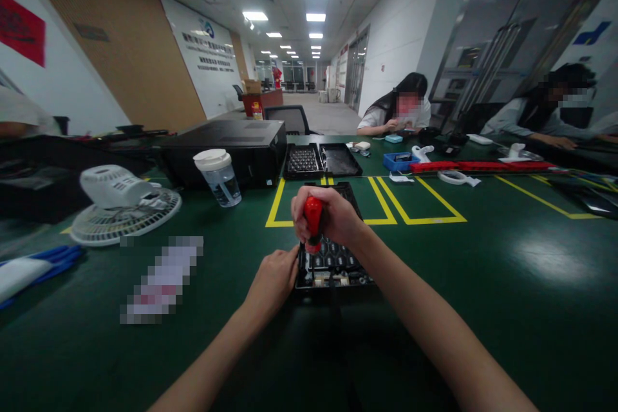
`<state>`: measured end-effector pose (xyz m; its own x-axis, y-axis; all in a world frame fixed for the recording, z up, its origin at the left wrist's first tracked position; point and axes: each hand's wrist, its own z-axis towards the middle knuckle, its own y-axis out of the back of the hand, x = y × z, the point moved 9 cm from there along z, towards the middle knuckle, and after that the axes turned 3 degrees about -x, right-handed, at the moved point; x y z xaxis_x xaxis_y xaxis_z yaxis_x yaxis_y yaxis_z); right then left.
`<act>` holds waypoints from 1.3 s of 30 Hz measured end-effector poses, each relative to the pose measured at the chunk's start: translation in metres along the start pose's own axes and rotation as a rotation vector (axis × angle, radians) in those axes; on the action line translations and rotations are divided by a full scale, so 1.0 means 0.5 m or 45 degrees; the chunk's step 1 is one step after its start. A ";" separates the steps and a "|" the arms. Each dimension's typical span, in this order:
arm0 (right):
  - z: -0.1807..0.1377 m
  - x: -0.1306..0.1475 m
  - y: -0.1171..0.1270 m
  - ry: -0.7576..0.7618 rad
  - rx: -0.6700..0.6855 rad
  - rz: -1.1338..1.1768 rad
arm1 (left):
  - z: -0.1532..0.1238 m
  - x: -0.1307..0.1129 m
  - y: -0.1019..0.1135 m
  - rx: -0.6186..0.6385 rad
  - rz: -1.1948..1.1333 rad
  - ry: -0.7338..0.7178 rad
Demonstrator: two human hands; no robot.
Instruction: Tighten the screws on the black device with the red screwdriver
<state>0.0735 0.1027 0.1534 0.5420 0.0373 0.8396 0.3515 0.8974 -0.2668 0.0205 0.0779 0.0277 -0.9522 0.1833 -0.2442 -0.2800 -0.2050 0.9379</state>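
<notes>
A screwdriver with a red handle (313, 219) stands nearly upright in my right hand (333, 209), whose fingers are wrapped round the handle. Its shaft points down into an open black plastic case (300, 282) filled with rows of dark round-topped cells (338, 257). Light-coloured parts and small metal pieces show along the case's near edge. My left hand (275, 277) grips the case at its left side, with the fingertips partly hidden. The tip of the screwdriver is too small to make out. My right hand and forearm cover part of the case.
The green table (217, 347) carries yellow tape outlines. A white fan (120, 199), a lidded cup (219, 180) and a large black box (226, 148) stand left. Another open black case (340, 161) lies behind, with a blue tray (398, 162) to its right. Two people sit across on the right.
</notes>
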 end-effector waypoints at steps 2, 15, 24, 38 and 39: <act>-0.001 -0.001 -0.002 -0.032 0.035 0.076 | 0.000 0.001 -0.001 0.004 -0.006 0.002; -0.009 -0.012 0.024 -0.133 0.042 0.001 | -0.001 -0.001 -0.001 0.009 -0.017 0.009; -0.015 -0.001 0.020 -0.134 0.091 -0.058 | 0.001 -0.004 0.002 0.025 -0.004 0.004; -0.017 0.007 0.032 -0.144 0.030 -0.123 | 0.000 -0.001 0.000 0.003 -0.030 0.009; -0.017 0.008 0.032 -0.137 0.032 -0.122 | 0.000 0.000 -0.001 0.006 -0.033 0.012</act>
<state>0.0879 0.1136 0.1486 0.4216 -0.0031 0.9068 0.3774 0.9099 -0.1723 0.0206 0.0779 0.0274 -0.9458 0.1797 -0.2706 -0.3040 -0.1961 0.9323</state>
